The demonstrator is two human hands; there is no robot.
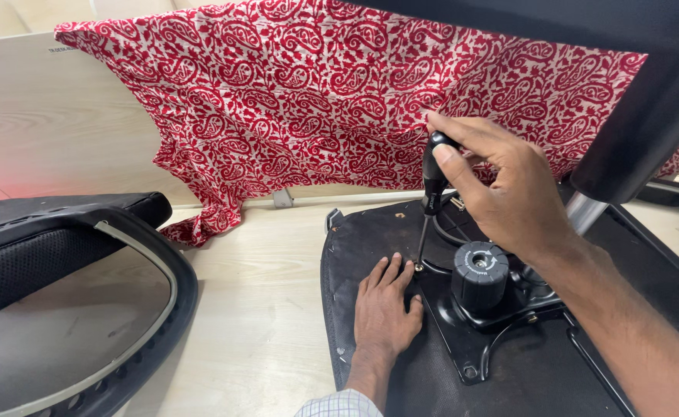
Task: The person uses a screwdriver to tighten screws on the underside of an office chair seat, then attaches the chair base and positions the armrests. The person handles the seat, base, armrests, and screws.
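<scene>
My right hand (501,181) grips the black handle of a screwdriver (432,189), held nearly upright. Its tip rests on a screw at the corner of a black metal mechanism plate (463,324). That plate is fixed to the underside of an upturned black chair seat (355,255). My left hand (386,305) lies flat on the seat with its fingers spread, fingertips right next to the screwdriver tip. A black round knob (480,274) stands on the plate just right of my left hand.
A red and white paisley cloth (316,93) hangs over a pale wooden panel behind the seat. A black mesh chair back with a grey rim (84,309) lies at the left. The chair's column (633,131) rises at the upper right. The floor is light wood.
</scene>
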